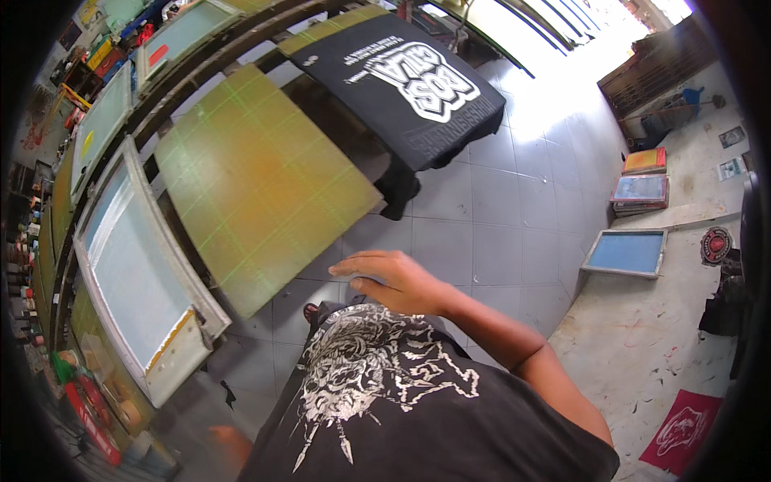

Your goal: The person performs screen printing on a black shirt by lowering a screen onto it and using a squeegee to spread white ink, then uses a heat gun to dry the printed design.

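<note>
My right hand (393, 281) hangs in the air in front of my body. Its fingers are stretched out, the thumb stands a little apart, and it holds nothing. Closest to it is a bare, yellow-green printing board (257, 185) with an orange tint in the middle. Low at the left, my left hand (231, 443) is blurred and only partly seen, so its fingers cannot be made out. Left of the bare board lies a screen-printing frame (136, 265) with pale mesh and a yellow-orange ink band along its near end. Beyond, a black T-shirt (401, 88) with white print is spread on another board.
More screen frames (181, 40) line the far left along a dark rail. Red-handled tools and tape rolls (92, 402) sit at the lower left. Frames lean by the right wall, including a blue-meshed one (625, 252). Grey floor tiles (450, 193) run between boards and wall.
</note>
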Tool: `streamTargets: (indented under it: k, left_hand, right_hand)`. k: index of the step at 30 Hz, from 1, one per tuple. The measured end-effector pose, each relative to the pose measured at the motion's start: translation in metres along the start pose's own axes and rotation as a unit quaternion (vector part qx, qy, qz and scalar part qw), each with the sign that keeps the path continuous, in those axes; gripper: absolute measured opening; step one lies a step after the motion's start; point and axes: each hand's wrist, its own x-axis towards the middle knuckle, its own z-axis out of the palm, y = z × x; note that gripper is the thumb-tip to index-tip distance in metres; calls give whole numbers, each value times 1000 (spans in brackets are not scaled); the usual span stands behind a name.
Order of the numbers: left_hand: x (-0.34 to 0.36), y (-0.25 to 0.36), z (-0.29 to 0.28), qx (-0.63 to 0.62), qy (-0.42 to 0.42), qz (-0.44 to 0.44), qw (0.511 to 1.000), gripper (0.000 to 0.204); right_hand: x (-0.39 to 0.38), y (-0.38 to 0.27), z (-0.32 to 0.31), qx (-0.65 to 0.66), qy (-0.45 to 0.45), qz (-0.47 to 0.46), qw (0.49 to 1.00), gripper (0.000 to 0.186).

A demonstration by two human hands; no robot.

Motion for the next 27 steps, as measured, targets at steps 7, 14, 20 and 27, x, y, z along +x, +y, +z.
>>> streamTargets:
  k: [7, 14, 20, 27]
  left_hand:
    - [-371, -42, 127, 207, -588, -41, 781, 51]
    - [-510, -37, 163, 323, -707, -8, 629, 42]
    - [-548, -7, 217, 429, -714, 12, 554, 34]
    - [-649, 27, 342, 345, -700, -64, 622, 26]
  right_hand:
    - [-9, -105, -144, 171, 19, -390, 905, 28]
    - [-43, -65, -253, 173, 131, -381, 899, 18]
    - [-43, 78, -352, 209, 433, 14, 877, 20]
    - [-3, 250, -573, 235, 495, 161, 820, 32]
